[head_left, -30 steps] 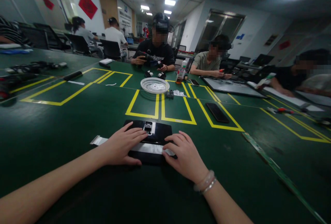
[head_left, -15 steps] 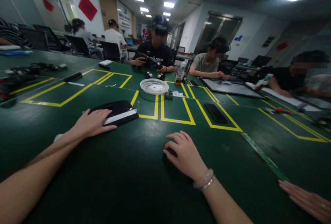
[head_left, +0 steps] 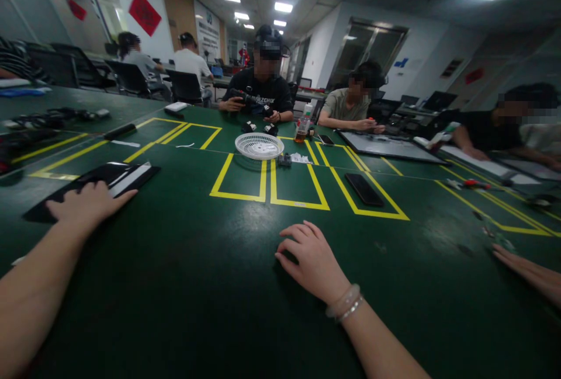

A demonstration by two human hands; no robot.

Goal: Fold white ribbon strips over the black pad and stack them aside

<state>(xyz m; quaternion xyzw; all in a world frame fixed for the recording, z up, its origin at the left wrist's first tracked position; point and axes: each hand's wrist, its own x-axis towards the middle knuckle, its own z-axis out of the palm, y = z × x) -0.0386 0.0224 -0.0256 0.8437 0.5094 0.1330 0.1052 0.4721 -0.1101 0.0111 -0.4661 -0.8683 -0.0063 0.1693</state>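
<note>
- One flat black panel [head_left: 94,183] with one pale strip [head_left: 130,178] lying along its top; far left of the table, well apart from the right hand.
- Left hand [head_left: 85,205]: flat, fingers spread wide, palm down on the near part of the panel; grips nothing.
- Right hand [head_left: 311,261]: palm down on the bare green table [head_left: 210,262], fingers loosely curled, holds nothing; two bracelets [head_left: 344,304] on the wrist.
- One other person's hand [head_left: 528,271] lies on the table at the right edge.
- Panel's long axis runs from near-left to far-right, far end pointing toward the yellow boxes; strip lies along the same line.
- One white round grille [head_left: 259,145] mid-table, one black phone [head_left: 363,188] lying flat inside a yellow box, one bottle [head_left: 302,125] beyond the grille.
- Several yellow tape rectangles [head_left: 270,185] marked on the table.
- Three people sit across the table and to the right, two more sit at the back left with backs turned.
- One large dark flat panel [head_left: 385,146] in front of the person in the light shirt.
- Room: big workshop, ceiling light panels, two red diamond signs [head_left: 144,13] on the left wall, glass doors at the back.
</note>
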